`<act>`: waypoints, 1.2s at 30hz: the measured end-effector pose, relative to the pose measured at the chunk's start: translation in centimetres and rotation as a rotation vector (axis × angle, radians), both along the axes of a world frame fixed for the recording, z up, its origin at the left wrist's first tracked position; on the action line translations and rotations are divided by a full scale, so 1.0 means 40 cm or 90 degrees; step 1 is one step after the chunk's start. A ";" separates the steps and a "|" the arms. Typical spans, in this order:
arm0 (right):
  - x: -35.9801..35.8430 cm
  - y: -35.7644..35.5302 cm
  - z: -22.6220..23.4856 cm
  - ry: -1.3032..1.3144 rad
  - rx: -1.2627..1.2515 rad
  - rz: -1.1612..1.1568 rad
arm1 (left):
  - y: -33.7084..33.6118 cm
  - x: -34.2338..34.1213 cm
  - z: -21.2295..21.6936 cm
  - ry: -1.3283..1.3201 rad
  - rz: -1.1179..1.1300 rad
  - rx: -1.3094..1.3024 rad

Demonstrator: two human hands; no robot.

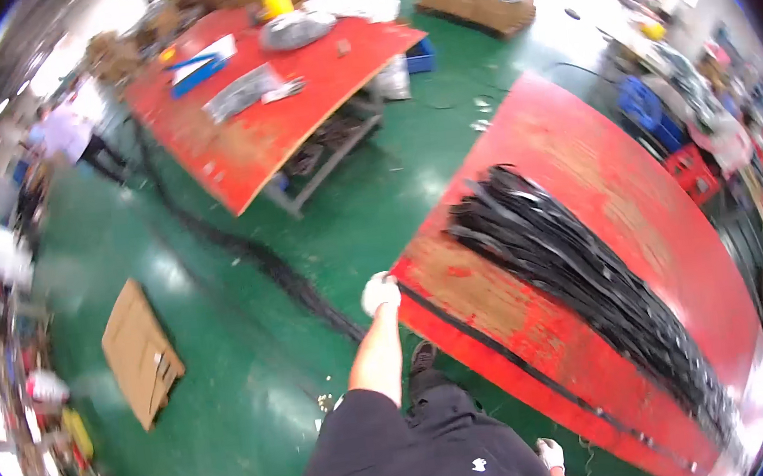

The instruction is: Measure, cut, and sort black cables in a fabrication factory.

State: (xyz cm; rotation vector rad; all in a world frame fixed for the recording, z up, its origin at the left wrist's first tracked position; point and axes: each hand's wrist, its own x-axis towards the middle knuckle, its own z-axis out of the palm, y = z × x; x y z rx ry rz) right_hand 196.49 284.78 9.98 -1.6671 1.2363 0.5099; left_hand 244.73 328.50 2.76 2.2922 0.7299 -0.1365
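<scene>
My left hand (381,293), in a white glove, is closed at the near-left corner of a red table (612,172), around the end of a long black strip (515,359). From there the strip runs along the table's near edge toward the lower right. A thick bundle of black strips (579,264) lies farther in on the same tabletop. Low by my right side, just off the table edge, is my gloved right hand (550,453). Its fingers look loosely apart, with nothing visible in them.
Another red table (296,135) carries grey bags (296,30) and a blue box (198,75). A long black bundle (263,260) lies across the green floor. Flattened cardboard (140,354) is on the left. A person (73,136) stands far left; blue bins (649,112) are at right.
</scene>
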 end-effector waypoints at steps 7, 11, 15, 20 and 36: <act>-0.219 -0.023 -0.061 0.142 -0.145 0.036 | -0.070 -0.013 0.042 -0.045 0.001 -0.014; -0.101 0.050 0.059 0.179 -0.028 -0.032 | -0.056 0.003 0.053 -0.049 -0.087 0.248; -0.107 0.104 0.023 0.131 -0.077 -0.033 | -0.126 -0.002 0.114 0.076 -0.134 0.297; 0.007 0.097 -0.011 0.065 -0.089 -0.061 | -0.092 0.064 0.042 -0.007 -0.116 0.320; 0.033 0.099 -0.008 0.095 -0.102 -0.127 | -0.287 0.471 0.402 -0.368 -0.173 -0.171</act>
